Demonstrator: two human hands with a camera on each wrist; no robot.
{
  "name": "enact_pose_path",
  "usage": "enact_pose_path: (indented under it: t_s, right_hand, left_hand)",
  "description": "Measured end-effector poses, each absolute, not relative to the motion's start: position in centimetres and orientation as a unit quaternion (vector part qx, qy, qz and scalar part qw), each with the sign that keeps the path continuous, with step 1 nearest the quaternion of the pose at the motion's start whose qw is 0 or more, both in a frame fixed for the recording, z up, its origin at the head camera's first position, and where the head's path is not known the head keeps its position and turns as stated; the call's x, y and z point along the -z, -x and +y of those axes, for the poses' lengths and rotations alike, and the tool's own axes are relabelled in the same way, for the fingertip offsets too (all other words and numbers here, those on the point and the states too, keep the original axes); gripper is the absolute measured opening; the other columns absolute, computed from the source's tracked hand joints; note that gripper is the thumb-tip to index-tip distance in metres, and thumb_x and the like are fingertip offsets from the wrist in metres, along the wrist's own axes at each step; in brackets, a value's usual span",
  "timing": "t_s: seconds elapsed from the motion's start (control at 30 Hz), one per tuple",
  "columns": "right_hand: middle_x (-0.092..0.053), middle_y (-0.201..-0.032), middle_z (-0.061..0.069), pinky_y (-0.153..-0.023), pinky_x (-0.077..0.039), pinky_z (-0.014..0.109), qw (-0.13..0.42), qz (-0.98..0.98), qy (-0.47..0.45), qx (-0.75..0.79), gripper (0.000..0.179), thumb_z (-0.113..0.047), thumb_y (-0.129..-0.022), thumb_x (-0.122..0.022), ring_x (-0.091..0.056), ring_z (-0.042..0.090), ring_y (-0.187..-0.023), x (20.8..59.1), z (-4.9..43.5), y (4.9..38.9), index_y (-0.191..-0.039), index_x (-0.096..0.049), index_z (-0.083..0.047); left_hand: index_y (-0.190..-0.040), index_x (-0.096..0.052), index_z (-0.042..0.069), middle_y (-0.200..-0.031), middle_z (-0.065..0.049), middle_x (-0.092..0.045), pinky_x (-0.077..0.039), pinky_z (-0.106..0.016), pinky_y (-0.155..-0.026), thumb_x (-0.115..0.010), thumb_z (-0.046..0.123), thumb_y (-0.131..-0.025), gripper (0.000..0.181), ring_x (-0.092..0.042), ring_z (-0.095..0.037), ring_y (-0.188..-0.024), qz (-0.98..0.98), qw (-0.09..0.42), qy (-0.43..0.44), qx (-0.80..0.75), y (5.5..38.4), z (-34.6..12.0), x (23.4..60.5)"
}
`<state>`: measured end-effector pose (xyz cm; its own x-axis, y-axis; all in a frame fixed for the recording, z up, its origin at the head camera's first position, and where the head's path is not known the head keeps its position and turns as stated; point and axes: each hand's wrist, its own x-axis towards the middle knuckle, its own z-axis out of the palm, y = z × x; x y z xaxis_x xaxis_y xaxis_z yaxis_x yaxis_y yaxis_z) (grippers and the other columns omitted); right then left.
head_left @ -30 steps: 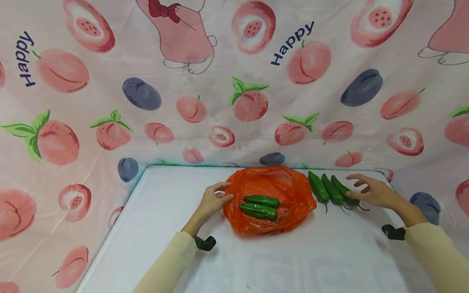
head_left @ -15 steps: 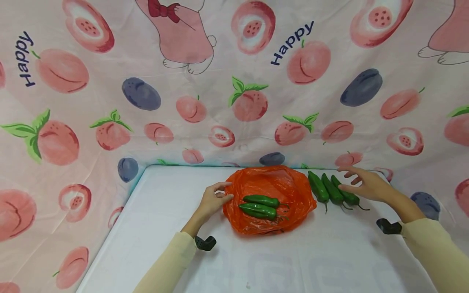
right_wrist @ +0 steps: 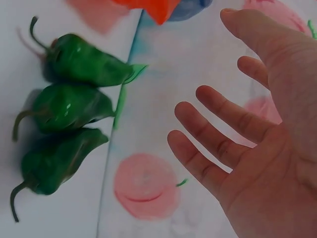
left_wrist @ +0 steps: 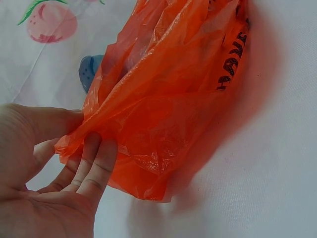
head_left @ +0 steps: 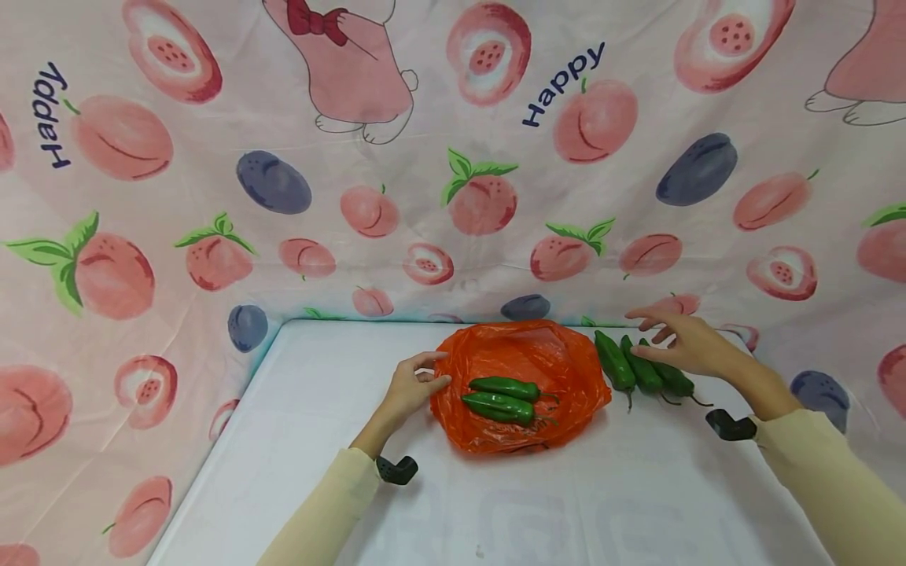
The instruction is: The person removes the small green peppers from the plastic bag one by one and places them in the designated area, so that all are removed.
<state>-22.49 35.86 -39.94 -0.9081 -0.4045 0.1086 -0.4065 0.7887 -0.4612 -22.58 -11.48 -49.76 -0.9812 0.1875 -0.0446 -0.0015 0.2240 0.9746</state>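
An orange-red plastic bag [head_left: 531,346] lies spread at the back middle of the table, and two green peppers [head_left: 504,387] rest on it with their stems to the right. At the bag's left edge, my left hand [head_left: 409,387] pinches the plastic. The left wrist view shows the bag's gathered corner [left_wrist: 74,144] between thumb and fingers. Right of the bag, three more green peppers [head_left: 614,363] lie side by side on the table. Over the rightmost ones hovers my right hand [head_left: 690,343], fingers spread and holding nothing; it partly hides them in the head view.
A white cloth covers the table [head_left: 318,362]. Behind it and at the sides hangs a pink curtain [head_left: 418,181] printed with fruit. The right wrist view shows the table's back edge running beside the three peppers [right_wrist: 74,59].
My right hand has moved left, from the right side of the three peppers to above them. The left hand, the bag and all the peppers have stayed in place.
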Motion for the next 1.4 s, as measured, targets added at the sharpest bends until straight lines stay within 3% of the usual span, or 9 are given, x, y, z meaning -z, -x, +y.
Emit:
enact_pose_path:
  t_s: [0.13,0.37,0.63,0.9,1.07,1.3,1.4]
  right_hand:
    - [-0.069,-0.117,0.016,-0.081,-0.060,0.049,-0.001,-0.943,-0.222,-0.249,0.059,-0.031,-0.091,-0.080,-0.069,0.029,-0.096,39.4,35.0,22.8,-0.142,-0.056,-0.012]
    - [-0.070,-0.117,0.016,-0.076,-0.061,0.042,0.003,-0.938,-0.243,-0.246,0.057,-0.028,-0.091,-0.081,-0.070,0.027,-0.093,38.7,33.5,23.2,-0.140,-0.058,-0.011]
    - [-0.071,-0.117,0.016,-0.078,-0.060,0.045,0.003,-0.938,-0.250,-0.241,0.058,-0.030,-0.090,-0.081,-0.071,0.030,-0.094,38.6,31.8,23.8,-0.140,-0.058,-0.013]
    - [-0.071,-0.117,0.013,-0.082,-0.060,0.045,-0.019,-0.933,-0.262,-0.246,0.057,-0.026,-0.089,-0.083,-0.070,0.028,-0.095,38.5,29.6,24.8,-0.139,-0.060,-0.015]
    - [-0.070,-0.115,0.011,-0.082,-0.060,0.046,-0.044,-0.926,-0.280,-0.248,0.057,-0.032,-0.089,-0.082,-0.070,0.026,-0.094,38.4,27.9,25.5,-0.138,-0.061,-0.015]
    - [-0.070,-0.119,0.011,-0.084,-0.060,0.043,-0.081,-0.922,-0.292,-0.242,0.058,-0.038,-0.090,-0.081,-0.069,0.027,-0.098,38.4,25.5,26.2,-0.139,-0.061,-0.013]
    - [-0.069,-0.119,0.011,-0.088,-0.058,0.048,-0.090,-0.917,-0.305,-0.243,0.056,-0.038,-0.091,-0.080,-0.067,0.029,-0.101,38.6,24.5,26.6,-0.136,-0.062,-0.011]
  left_hand:
    - [-0.131,-0.068,0.009,-0.115,-0.014,-0.062,-0.059,-0.030,-0.074,-0.075,0.005,-0.093,0.039,-0.065,-0.016,-0.075,0.781,0.075,-0.058,-0.617,22.6,-11.5,49.7]
    - [-0.132,-0.068,0.009,-0.115,-0.014,-0.062,-0.058,-0.029,-0.074,-0.075,0.005,-0.093,0.040,-0.065,-0.016,-0.075,0.777,0.079,-0.057,-0.622,22.5,-11.5,49.5]
    - [-0.132,-0.068,0.008,-0.115,-0.014,-0.061,-0.059,-0.029,-0.074,-0.075,0.004,-0.093,0.039,-0.066,-0.017,-0.076,0.777,0.079,-0.058,-0.622,22.5,-11.5,49.6]
    - [-0.132,-0.068,0.007,-0.114,-0.014,-0.062,-0.059,-0.029,-0.075,-0.075,0.004,-0.093,0.040,-0.067,-0.017,-0.077,0.777,0.077,-0.062,-0.621,22.6,-11.4,49.7]
    - [-0.131,-0.068,0.009,-0.115,-0.014,-0.062,-0.059,-0.029,-0.074,-0.075,0.005,-0.093,0.039,-0.065,-0.017,-0.075,0.782,0.076,-0.058,-0.616,22.5,-11.3,49.5]
    - [-0.133,-0.066,0.005,-0.119,-0.017,-0.061,-0.061,-0.038,-0.079,-0.075,0.004,-0.093,0.041,-0.066,-0.019,-0.077,0.783,0.074,-0.064,-0.615,22.5,-11.3,49.7]
    - [-0.135,-0.065,0.004,-0.120,-0.019,-0.060,-0.060,-0.042,-0.081,-0.075,0.004,-0.093,0.043,-0.067,-0.020,-0.078,0.781,0.073,-0.066,-0.617,22.4,-11.3,49.6]
